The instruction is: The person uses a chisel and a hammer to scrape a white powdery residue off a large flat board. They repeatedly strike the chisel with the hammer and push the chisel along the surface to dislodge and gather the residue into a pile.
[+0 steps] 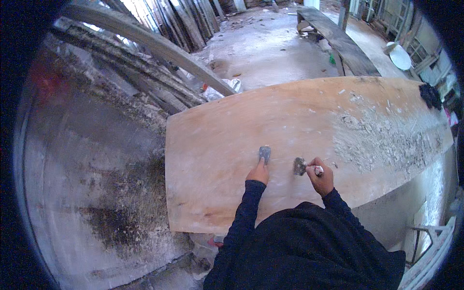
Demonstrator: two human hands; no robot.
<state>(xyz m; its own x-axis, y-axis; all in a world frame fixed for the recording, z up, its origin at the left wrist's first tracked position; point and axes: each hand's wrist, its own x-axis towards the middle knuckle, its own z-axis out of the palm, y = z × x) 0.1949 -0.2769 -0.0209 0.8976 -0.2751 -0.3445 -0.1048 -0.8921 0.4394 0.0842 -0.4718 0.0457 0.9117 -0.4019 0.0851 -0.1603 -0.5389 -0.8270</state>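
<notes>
1 gray block [264, 152]: L fingers [261, 165] grip, long axis fwd | scraper [299, 166]: R fingers [315, 165] grip, pts L

Leaning planks [187, 24] stand left of a bench [336, 38] and, possibly, a white basin [399, 57].

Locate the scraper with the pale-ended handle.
Right of centre in the head view, the scraper is in the right hand, over the board, between the flat grey piece and the pale scraps.
</notes>
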